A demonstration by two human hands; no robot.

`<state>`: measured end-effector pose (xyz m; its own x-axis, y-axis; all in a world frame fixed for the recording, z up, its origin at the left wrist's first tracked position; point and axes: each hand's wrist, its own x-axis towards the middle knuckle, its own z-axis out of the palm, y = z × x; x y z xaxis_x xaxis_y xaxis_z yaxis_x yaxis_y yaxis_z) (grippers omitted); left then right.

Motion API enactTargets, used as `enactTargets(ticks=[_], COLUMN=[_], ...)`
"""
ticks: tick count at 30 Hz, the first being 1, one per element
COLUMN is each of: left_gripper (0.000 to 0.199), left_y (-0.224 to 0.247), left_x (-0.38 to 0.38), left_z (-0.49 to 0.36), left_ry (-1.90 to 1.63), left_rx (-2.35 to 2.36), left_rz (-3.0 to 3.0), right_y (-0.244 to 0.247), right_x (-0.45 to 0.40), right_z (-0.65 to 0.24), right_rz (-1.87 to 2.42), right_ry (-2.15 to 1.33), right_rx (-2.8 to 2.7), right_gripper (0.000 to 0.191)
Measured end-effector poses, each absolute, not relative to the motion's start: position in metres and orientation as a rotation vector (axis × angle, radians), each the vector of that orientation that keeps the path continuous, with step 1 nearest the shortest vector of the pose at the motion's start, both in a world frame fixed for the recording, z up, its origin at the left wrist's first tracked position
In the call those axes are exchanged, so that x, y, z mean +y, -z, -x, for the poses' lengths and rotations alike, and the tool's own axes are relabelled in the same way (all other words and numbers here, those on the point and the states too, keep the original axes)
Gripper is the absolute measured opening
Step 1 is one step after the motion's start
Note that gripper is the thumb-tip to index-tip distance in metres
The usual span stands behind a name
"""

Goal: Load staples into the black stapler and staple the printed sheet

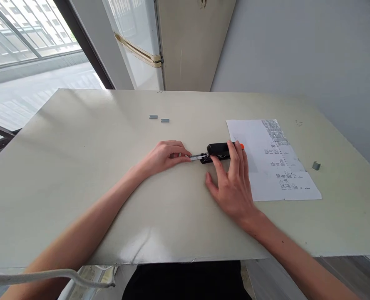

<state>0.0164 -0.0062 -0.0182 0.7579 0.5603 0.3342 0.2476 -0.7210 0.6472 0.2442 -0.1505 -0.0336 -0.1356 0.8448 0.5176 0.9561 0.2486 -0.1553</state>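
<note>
A black stapler [217, 148] with an orange tip lies on its side of the table near the middle, its metal staple tray [199, 156] sticking out to the left. My left hand [170, 156] is closed, thumb and fingers pinching the tray's outer end. Over the stapler's body rests my right hand [233, 183], its fingers lying across the top and front and its thumb apart below. The stapler's right end overlaps the left edge of a printed sheet of paper [266, 183]. Whether staples sit in the tray I cannot tell.
Two staple strips [153, 117] lie toward the back of the white table [78, 175]. A short piece of staples [316, 166] is right of the paper. A fridge [187, 46] stands behind the table, and a grey cable [47, 275] crosses at the front left.
</note>
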Motion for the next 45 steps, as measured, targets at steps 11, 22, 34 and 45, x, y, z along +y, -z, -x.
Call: enactTargets(ticks=[11,22,34,45], left_gripper=[0.035,0.034,0.035,0.032], left_y=[0.018,0.019,0.023,0.024], left_x=[-0.017,-0.017,-0.014,-0.013], left_z=[-0.023,-0.024,-0.024,-0.023], left_ry=[-0.738,-0.75,-0.735,-0.734], left_rx=[0.658,0.649,0.591,0.587], left_rz=[-2.406,-2.38,-2.42,-2.437], right_y=[0.033,0.037,0.034,0.031], right_x=[-0.155,-0.152,-0.151,-0.15], right_z=[-0.247,-0.257,-0.261,-0.258], right_rz=[1.723,1.688,1.681,1.632], right_ry=[0.306,0.312,0.309,0.31], right_rx=[-1.98,-1.972,-2.033,-2.089], right_gripper=[0.05,0.044,0.041,0.048])
